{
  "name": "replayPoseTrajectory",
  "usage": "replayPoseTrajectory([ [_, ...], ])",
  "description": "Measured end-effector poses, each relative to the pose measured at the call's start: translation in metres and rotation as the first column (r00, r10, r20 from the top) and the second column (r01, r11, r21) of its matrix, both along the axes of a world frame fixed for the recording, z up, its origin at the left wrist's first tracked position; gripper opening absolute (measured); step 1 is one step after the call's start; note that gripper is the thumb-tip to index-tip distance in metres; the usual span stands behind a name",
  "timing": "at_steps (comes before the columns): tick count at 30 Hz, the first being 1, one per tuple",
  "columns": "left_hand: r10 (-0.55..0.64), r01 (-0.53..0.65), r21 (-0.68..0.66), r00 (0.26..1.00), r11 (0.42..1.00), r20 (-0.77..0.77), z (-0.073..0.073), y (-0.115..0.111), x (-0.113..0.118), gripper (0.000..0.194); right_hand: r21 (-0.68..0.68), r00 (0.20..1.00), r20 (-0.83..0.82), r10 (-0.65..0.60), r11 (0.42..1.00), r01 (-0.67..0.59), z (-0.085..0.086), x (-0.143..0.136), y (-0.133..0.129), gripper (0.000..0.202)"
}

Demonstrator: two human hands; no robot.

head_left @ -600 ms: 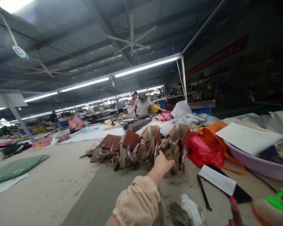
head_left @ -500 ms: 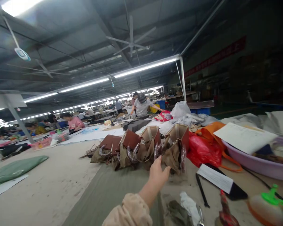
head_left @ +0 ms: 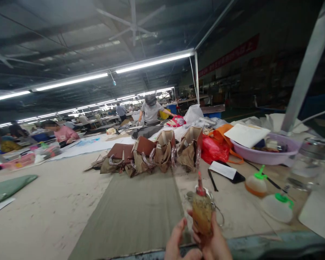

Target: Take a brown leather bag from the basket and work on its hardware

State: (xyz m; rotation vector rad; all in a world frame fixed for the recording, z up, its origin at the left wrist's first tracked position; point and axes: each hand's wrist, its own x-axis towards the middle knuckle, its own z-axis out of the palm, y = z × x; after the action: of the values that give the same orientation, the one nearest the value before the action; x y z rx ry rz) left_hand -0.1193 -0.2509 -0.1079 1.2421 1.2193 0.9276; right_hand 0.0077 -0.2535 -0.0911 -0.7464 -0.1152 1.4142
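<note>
Your right hand [head_left: 215,242] now grips a small squeeze bottle [head_left: 202,213] with a red nozzle, upright, low at the near edge of the table [head_left: 43,216]. Half a second ago this hand was stretched far forward, open, at the row of brown bags [head_left: 151,153]. It has come back to you, and the bags are now well apart from it, beyond the grey-green mat [head_left: 132,213]. So the bags are left standing where they were, and the work in hand has passed to the bottle.

Your left hand [head_left: 176,243] is just beside the bottle, on its left side, with the fingers open and bent toward it. I cannot tell whether they touch it. This hand was not in view earlier.

To the right of your right hand stand two flat bottles with green caps, an orange one [head_left: 256,184] and a white one [head_left: 277,209]. Farther on that side are a purple basin [head_left: 262,157] and a glass jar [head_left: 308,159]. Behind the bags lies a red plastic bag [head_left: 212,148]. Other people work at the far tables.
</note>
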Motion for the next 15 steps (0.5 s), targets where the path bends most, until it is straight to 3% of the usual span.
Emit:
replayPoseTrajectory([
  [2,-0.017,0.013,0.073,0.998,0.997,0.061,0.007,-0.001,-0.002,0.073,-0.016,1.0,0.025,0.004,1.0,-0.003,-0.002,-0.02,-0.004,0.054],
  [5,-0.035,0.022,0.072,0.982,0.997,0.184,0.018,0.003,-0.009,0.069,0.048,0.997,0.073,0.013,0.999,-0.017,-0.002,-0.044,-0.007,0.054],
  [10,-0.031,0.009,0.068,0.942,0.998,0.335,0.03,0.018,-0.033,0.058,0.219,0.954,0.278,0.109,0.96,-0.174,0.0,-0.064,-0.004,0.042],
  [13,-0.059,0.031,0.091,0.948,0.995,0.313,0.03,0.029,-0.045,0.054,0.222,0.847,0.529,0.059,0.953,-0.205,-0.007,-0.064,0.004,0.035],
  [15,-0.077,0.048,0.12,0.966,0.992,0.247,0.026,0.037,-0.047,0.048,0.228,0.671,0.739,-0.057,0.959,-0.17,-0.013,-0.059,0.009,0.034],
])
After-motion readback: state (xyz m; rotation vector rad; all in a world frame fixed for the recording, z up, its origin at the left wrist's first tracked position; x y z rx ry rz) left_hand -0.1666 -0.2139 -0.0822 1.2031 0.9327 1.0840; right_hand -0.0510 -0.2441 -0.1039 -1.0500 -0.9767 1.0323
